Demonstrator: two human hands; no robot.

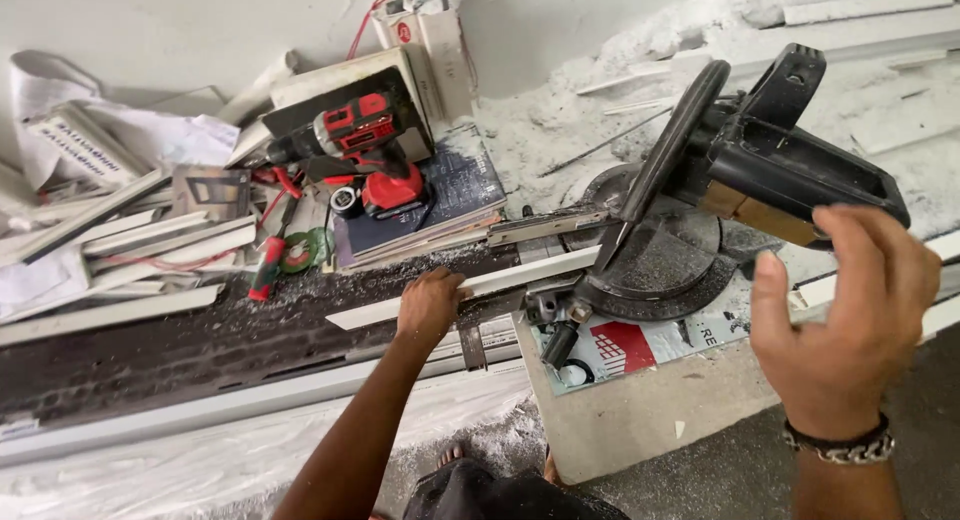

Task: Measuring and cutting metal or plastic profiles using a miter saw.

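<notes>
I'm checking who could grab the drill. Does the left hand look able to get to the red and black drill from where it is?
Probably yes. The left hand presses on the white strip, and the red and black drill lies just beyond on a dark book, with nothing tall between them.

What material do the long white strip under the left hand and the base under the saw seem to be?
White strip: probably plastic or painted profile; smooth, matte, with white chips around it. Base: looks like stone or concrete slab; pale, dull, square-edged. The left hand presses the strip.
</notes>
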